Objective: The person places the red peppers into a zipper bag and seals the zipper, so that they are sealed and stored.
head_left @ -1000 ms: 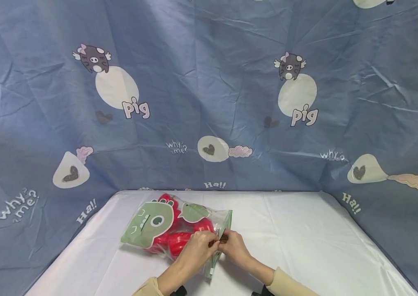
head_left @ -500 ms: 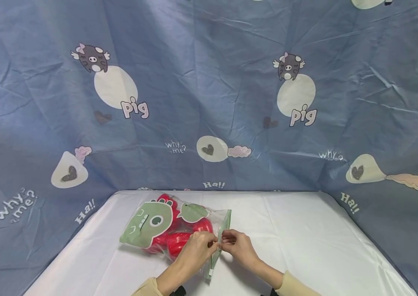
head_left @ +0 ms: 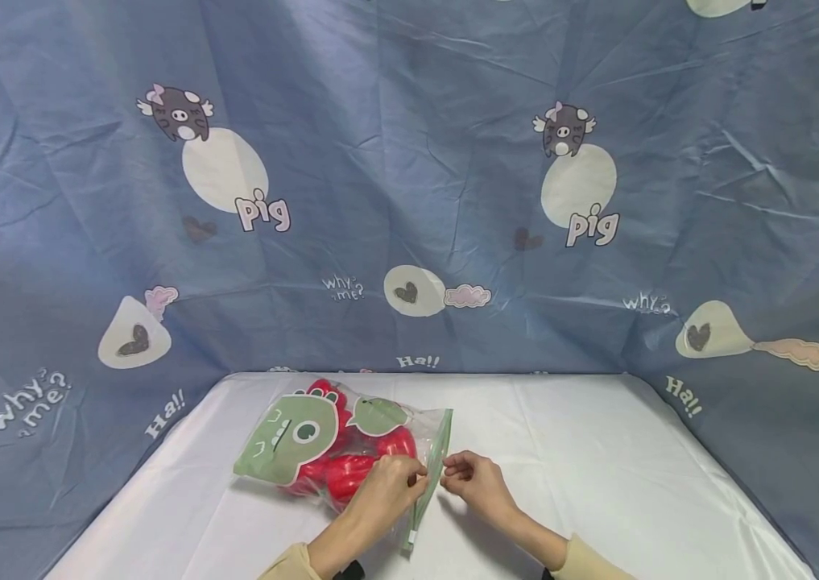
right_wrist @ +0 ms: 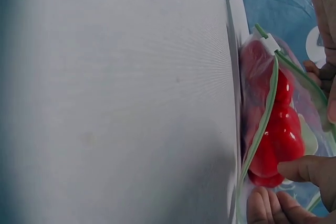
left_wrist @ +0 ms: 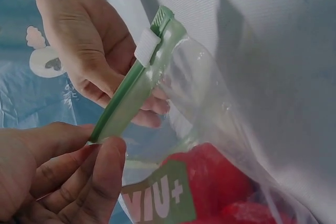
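Note:
A clear slider zip bag (head_left: 286, 447) with a green monster print lies on the table, shiny red rounded objects (right_wrist: 281, 135) inside. My left hand (head_left: 389, 487) pinches the green zip edge (left_wrist: 118, 100) of its mouth between thumb and fingers. Just right of that edge is my right hand (head_left: 477, 486), its fingers loosely bent and thumb apart, holding nothing. The right wrist view shows the two green strips parted, with the right hand's fingers (right_wrist: 268, 205) at the mouth. The white slider (left_wrist: 147, 47) sits near the strip's end closest to me.
A white cloth (head_left: 583, 475) covers the table. Behind it and along both sides hangs a blue printed curtain (head_left: 481, 209).
My right hand has let go of the bag's edge and drawn a little to the right. The left hand keeps its pinch, and the bag stays nearly in place.

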Tool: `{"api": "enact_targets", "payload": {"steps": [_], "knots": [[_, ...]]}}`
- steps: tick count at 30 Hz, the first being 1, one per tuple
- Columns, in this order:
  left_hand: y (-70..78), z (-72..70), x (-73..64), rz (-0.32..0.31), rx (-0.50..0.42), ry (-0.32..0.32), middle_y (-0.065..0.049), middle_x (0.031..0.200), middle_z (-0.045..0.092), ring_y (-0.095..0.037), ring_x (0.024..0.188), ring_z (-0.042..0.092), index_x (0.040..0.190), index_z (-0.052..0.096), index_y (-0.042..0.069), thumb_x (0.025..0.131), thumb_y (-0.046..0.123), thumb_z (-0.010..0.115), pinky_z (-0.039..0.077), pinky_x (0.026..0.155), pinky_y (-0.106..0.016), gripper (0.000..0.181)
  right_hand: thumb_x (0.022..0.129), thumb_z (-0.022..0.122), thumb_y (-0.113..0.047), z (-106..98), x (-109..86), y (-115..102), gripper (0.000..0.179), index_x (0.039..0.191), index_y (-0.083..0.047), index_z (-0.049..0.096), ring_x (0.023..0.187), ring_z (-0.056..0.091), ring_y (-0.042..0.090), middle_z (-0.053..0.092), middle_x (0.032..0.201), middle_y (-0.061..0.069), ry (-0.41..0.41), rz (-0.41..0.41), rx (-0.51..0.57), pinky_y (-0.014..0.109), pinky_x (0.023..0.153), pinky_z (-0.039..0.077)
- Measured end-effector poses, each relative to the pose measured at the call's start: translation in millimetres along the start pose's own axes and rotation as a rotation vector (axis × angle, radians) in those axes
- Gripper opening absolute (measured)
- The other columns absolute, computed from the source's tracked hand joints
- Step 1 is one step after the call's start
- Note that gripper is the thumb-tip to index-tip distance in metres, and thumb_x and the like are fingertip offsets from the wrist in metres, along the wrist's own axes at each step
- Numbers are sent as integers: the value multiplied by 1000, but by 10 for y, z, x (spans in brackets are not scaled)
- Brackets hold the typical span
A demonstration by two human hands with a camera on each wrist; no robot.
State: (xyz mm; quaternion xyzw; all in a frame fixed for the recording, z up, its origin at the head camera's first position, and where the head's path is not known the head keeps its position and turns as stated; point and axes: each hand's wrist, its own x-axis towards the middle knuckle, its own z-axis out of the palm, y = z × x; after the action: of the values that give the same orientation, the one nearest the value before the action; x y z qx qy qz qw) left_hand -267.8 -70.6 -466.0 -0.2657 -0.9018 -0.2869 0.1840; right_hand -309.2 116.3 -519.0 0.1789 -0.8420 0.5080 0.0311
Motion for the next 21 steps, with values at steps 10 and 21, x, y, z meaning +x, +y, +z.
{"api": "enact_targets", "payload": {"steps": [10,21], "knots": [[2,1,-16,-44,-20,-55,-1,74,72,3,62,56,84,75,3,81,7,72,46,56,-14,5,76,72,-2,-21,-76,-37,27,100,5,63,72,65,10,68,84,6,-20,25,30,16,63,50],[13,-13,-19,-29,-27,-44,1,71,71,6,60,49,82,75,3,81,4,71,42,53,-12,5,73,69,1,-40,-120,-68,25,97,2,64,72,64,10,69,83,5,-16,24,22,17,64,50]]}}
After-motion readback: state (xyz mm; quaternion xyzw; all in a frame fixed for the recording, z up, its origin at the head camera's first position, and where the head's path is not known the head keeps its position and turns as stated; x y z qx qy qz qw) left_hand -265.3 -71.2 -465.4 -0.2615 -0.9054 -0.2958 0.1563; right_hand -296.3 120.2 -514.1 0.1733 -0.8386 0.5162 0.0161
